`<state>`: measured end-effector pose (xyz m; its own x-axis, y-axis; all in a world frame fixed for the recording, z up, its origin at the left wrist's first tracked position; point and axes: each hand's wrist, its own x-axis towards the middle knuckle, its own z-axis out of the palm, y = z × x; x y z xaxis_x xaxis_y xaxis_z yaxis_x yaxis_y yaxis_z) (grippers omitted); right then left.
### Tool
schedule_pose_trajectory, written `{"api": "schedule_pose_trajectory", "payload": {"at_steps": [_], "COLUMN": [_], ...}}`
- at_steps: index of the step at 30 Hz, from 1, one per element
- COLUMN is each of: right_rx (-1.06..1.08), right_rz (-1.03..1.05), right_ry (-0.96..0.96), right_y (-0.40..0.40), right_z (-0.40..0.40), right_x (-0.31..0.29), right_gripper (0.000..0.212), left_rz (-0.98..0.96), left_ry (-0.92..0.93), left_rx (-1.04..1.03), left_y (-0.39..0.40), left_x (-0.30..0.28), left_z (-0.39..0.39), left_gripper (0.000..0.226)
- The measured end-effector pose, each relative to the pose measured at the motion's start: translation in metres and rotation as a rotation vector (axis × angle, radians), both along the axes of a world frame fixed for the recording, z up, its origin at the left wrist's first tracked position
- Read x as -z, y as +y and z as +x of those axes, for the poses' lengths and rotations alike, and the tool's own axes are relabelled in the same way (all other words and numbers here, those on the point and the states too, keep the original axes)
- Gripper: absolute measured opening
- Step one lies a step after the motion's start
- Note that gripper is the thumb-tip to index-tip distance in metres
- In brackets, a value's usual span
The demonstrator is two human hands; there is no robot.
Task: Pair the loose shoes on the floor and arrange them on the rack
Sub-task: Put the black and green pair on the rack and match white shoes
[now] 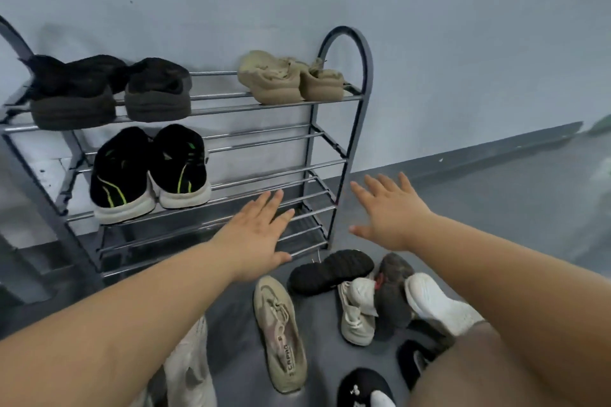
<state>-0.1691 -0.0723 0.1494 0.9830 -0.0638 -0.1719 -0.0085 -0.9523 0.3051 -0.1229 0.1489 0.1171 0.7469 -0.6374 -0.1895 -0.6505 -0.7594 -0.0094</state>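
Observation:
A grey metal shoe rack (350,129) stands against the wall. Its top shelf holds a dark brown pair (109,92) at the left and a tan pair (291,79) at the right. A black pair with green stripes (148,172) sits on the second shelf. Loose shoes lie on the floor in front: a beige sneaker (281,334), an upturned black shoe (330,271), a cream shoe (357,311), a dark grey shoe (391,294) and a white shoe (436,304). My left hand (258,235) and my right hand (390,211) hover open above them, holding nothing.
More black shoes (367,387) lie at the bottom edge, partly hidden by my right arm. Another light shoe (188,370) shows under my left arm. The rack's lower shelves (297,228) are bare bars. Grey floor (496,208) extends to the right along the wall.

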Motion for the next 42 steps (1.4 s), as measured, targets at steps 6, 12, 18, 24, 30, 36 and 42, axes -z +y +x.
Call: {"api": "schedule_pose_trajectory", "payload": {"at_steps": [6,12,18,24,30,36,42], "right_rx": [0.085,0.182,0.264,0.342,0.506,0.696,0.717], "right_rz": [-0.027,0.051,0.162,0.252,0.477,0.778,0.838], "right_ry": [0.04,0.157,0.231,0.293,0.333,0.315,0.238], "right_y": [-0.076,-0.131,-0.168,-0.207,-0.247,-0.265,-0.264], "right_z": [-0.015,-0.021,-0.016,-0.013,-0.012,-0.006,-0.011], "right_x": [0.013,0.074,0.141,0.206,0.252,0.277,0.288], "right_gripper": [0.08,0.078,0.077,0.075,0.069,0.064,0.055], "left_rz": [0.03,0.127,0.198,0.157,-0.018,-0.101,-0.215], "left_ry": [0.044,0.147,0.254,0.416,0.63,0.68,0.669], "left_rx": [0.072,0.113,0.165,0.202,0.111,-0.057,-0.189], "left_y": [-0.07,-0.116,-0.163,-0.231,-0.298,-0.32,-0.326], "left_x": [0.009,0.053,0.109,0.168,0.218,0.263,0.268], "left_z": [0.014,0.025,0.036,0.043,0.033,0.016,0.01], "left_gripper": [0.075,0.075,0.073,0.069,0.068,0.066,0.055]}}
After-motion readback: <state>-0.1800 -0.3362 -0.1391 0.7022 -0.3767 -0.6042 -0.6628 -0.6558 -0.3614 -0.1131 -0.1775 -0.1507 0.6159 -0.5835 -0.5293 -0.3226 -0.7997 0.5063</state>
